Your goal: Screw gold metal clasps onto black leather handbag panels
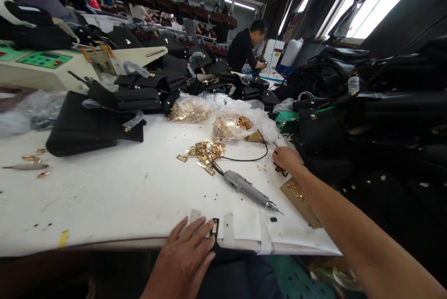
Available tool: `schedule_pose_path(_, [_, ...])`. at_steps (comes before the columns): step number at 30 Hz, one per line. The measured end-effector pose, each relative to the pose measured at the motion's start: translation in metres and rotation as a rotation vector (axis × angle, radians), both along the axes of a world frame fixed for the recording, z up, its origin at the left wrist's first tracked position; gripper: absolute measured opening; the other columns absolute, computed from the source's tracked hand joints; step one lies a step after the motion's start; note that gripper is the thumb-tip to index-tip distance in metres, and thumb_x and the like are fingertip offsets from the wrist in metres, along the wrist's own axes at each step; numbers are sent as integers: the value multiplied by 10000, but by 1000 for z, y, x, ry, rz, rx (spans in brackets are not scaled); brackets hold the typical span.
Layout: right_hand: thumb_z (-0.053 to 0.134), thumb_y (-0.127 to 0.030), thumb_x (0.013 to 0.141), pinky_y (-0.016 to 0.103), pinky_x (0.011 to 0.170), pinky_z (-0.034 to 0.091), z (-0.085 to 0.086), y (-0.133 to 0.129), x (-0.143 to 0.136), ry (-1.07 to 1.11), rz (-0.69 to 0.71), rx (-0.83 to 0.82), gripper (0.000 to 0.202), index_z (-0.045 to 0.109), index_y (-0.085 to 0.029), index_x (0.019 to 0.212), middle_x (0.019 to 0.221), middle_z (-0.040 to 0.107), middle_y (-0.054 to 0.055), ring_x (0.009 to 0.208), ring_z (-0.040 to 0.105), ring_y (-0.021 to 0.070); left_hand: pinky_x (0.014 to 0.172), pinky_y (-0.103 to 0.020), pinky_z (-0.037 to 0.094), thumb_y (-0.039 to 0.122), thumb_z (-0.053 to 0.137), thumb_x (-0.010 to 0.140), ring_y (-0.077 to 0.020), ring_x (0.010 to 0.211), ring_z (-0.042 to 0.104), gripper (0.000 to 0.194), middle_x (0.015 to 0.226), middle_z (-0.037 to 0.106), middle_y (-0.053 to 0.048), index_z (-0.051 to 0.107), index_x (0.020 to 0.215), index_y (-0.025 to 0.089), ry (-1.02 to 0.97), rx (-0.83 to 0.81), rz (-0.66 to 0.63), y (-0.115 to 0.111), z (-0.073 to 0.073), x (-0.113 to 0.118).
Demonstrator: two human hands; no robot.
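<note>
My left hand (186, 254) lies at the table's front edge with its fingers stretched out. Beside its fingertips is a black strap end (215, 228) with a light rectangular opening; part of it is under the fingers. My right hand (287, 158) reaches far to the right, its fingers curled down at a small heap of dark gold metal pieces (280, 170); what they hold is hidden. Between the hands lies a grey electric screwdriver (246, 188) with a black cord, its bit pointing towards the lower right. Gold metal plates (206, 151) are piled behind it.
A cardboard tray (303, 206) of small gold parts sits under my right forearm. Plastic bags of gold hardware (228, 124) stand behind. Black bags (94, 124) crowd the left, back and right. A co-worker (242, 50) sits beyond the table (115, 192).
</note>
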State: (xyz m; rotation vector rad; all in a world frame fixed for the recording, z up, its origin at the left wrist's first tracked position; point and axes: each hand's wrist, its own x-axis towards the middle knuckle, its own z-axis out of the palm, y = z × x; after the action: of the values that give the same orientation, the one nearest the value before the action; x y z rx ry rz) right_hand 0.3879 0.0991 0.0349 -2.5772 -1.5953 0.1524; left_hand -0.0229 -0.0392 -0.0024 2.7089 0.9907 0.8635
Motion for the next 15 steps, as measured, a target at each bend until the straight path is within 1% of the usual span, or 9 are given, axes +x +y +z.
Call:
schedule_pose_path(3, [549,-236,940,311,753,421,15,-10,-3,-5,16,77,250,766,-123,890,1002,731,188,948,660,241,1107,-460,413,191,563,944,-228,1220,626,215,1294,699,15,709,1062,295,39,-101,-13,-5,1,0])
schedule_pose_path(5, [504,-274,961,298,730,437,24,-23,-12,23,22,115,288,754,-133,945,989,731,159,908,660,234,1122,-483,396,208,609,935,-242,1258,599,196,1313,688,-12,710,1083,287,57,-156,-20,-7,3,-1])
schedule_pose_path(6, [492,-302,967,290,706,444,28,-32,-21,75,30,143,301,746,-142,975,959,732,134,860,658,221,1126,-493,389,220,626,933,-248,1269,589,183,1316,686,-22,711,1083,281,57,-177,-23,-8,3,-1])
schedule_pose_path(7, [490,-338,967,280,672,450,31,-44,-34,163,44,172,310,738,-153,989,910,731,105,793,651,204,1127,-503,382,232,637,934,-253,1275,583,171,1319,684,-29,712,1081,276,57,-196,-26,-8,4,-1])
schedule_pose_path(9, [572,-419,923,271,626,468,33,-75,-71,543,83,265,302,734,-167,964,843,725,69,701,630,183,1125,-518,372,253,643,942,-261,1281,575,156,1324,683,-32,712,1081,271,59,-227,-30,-9,4,-2])
schedule_pose_path(10, [623,-432,891,271,640,486,32,-91,-94,740,129,261,288,731,-169,936,845,729,64,700,633,177,1123,-523,368,261,639,949,-263,1284,571,157,1329,680,-31,710,1088,270,62,-239,-32,-9,4,-2])
schedule_pose_path(12, [693,-447,838,276,648,511,26,-122,-140,1034,178,166,290,727,-167,904,807,734,61,695,649,178,1124,-530,359,280,630,962,-261,1296,560,168,1343,672,-25,704,1112,275,70,-257,-32,-9,3,-2])
schedule_pose_path(14, [732,-446,795,278,638,520,14,-143,-179,1183,152,65,299,722,-159,880,751,727,57,678,657,180,1126,-535,354,292,625,967,-259,1309,549,176,1354,665,-19,700,1126,281,86,-268,-32,-10,3,-3])
schedule_pose_path(15, [746,-447,775,275,623,517,8,-149,-193,1223,125,38,307,719,-156,870,729,721,52,661,654,177,1126,-537,355,294,625,968,-258,1311,547,179,1357,662,-16,699,1131,284,97,-271,-34,-10,3,-3])
